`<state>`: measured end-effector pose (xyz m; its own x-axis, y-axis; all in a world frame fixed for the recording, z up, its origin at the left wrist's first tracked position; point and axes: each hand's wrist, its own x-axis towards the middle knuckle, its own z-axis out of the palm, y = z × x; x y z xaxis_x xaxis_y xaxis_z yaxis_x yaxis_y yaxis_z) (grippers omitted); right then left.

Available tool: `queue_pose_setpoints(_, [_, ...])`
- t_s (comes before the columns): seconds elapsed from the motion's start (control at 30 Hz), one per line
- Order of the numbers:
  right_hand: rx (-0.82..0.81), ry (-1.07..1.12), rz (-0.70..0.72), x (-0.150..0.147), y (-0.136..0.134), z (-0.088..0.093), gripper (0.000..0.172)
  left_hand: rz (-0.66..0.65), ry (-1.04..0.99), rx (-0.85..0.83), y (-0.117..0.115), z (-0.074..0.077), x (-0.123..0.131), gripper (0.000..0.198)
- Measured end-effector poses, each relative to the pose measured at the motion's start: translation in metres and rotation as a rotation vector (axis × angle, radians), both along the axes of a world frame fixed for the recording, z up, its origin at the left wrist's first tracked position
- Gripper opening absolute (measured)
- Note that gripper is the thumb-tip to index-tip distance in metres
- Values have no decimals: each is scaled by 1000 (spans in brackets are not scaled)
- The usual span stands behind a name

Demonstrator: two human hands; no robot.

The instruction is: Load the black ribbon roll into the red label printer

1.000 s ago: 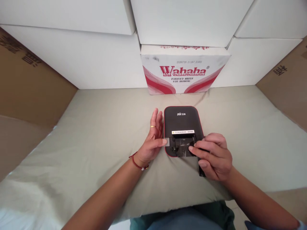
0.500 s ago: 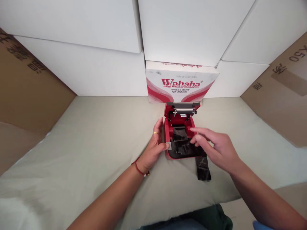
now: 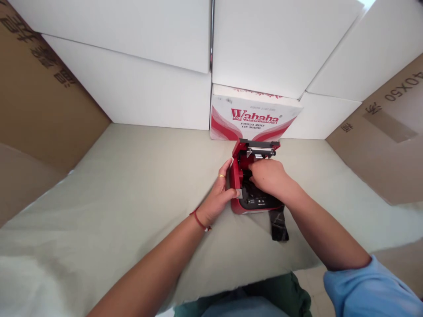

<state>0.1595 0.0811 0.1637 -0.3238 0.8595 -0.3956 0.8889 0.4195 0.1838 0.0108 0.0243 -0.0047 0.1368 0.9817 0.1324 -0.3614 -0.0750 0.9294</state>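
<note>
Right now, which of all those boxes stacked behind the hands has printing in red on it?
The Wahaha water carton, directly behind the open red printer. The white boxes around it are blank; the brown cartons carry dark lettering.

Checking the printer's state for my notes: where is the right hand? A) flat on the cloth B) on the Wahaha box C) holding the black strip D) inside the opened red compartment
D: the right hand reaches into the printer, whose lid stands raised.
</note>
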Motion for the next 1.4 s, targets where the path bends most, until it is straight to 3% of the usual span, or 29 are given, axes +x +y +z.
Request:
queue_pose_setpoints(0.27, [-1, 103, -31, 15, -1, 1, 34, 46, 20, -25, 6, -3, 0, 119])
queue_pose_setpoints(0.4, [-2, 331, -78, 33, -18, 9, 27, 50, 37, -11, 5, -6, -3, 114])
queue_pose_setpoints(0.5, [-145, 707, -67, 72, -41, 23, 23, 58, 33, 34, 5, -9, -3, 107])
queue_pose_setpoints(0.53, [-214, 820, -67, 92, -48, 27, 30, 60, 28, 38, 5, -10, -3, 105])
queue_pose_setpoints(0.6, [-178, 963, -162, 138, -54, 29, 47, 60, 18, 16, 4, -10, -2, 104])
queue_pose_setpoints(0.7, [-101, 961, -357, 201, -44, 9, 59, 56, -14, -36, 4, -7, -1, 104])
queue_pose_setpoints(0.8, [-70, 877, -438, 230, -29, -28, 60, 60, -70, -36, 2, -4, -2, 100])
queue_pose_setpoints(0.9, [32, 785, -417, 225, -23, -61, 48, 67, -100, -26, 1, -2, -3, 94])
queue_pose_setpoints(1.0, [185, 803, -318, 204, -25, -74, 38, 62, -103, -36, 2, -1, -4, 89])
queue_pose_setpoints(1.07, [140, 839, -217, 188, -26, -74, 34, 94, -111, -49, 2, -1, -4, 79])
queue_pose_setpoints(1.17, [-76, 785, -104, 169, -29, -73, 29, 143, -121, -64, 3, -1, -4, 69])
queue_pose_setpoints(1.3, [-155, 628, -120, 153, -36, -75, 37, 150, -154, -63, 2, -1, -5, 71])
queue_pose_setpoints(1.4, [-190, 575, -106, 155, -47, -57, 36, 152, -149, -59, 2, -2, -4, 69])
